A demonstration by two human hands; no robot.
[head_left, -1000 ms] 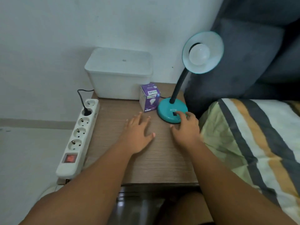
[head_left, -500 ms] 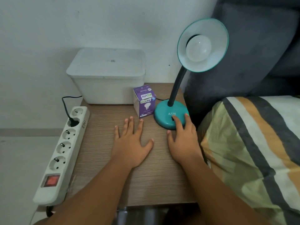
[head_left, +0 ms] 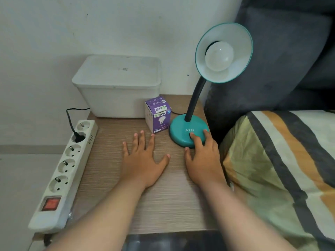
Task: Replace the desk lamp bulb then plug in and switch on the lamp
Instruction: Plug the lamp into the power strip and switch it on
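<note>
A teal desk lamp (head_left: 183,131) stands at the table's back right, its shade tilted toward me with a white bulb (head_left: 219,57) in it, unlit. My right hand (head_left: 203,156) rests on the table with its index finger on the switch in the lamp's base. My left hand (head_left: 144,158) lies flat on the wood, fingers spread, holding nothing. A purple bulb box (head_left: 158,115) stands just left of the base. A black plug (head_left: 78,136) sits in the second socket of the white power strip (head_left: 63,174) on the left edge; its red switch is lit.
A white lidded plastic box (head_left: 117,86) stands at the back against the wall. A dark cushion (head_left: 272,73) and a striped blanket (head_left: 282,163) crowd the wooden table (head_left: 163,205) on the right. The lamp's cord runs behind the purple box.
My view has come lower and closer to the table. Both hands have stayed almost still, my right index finger remaining on the lamp's switch. The bulb stays dark.
</note>
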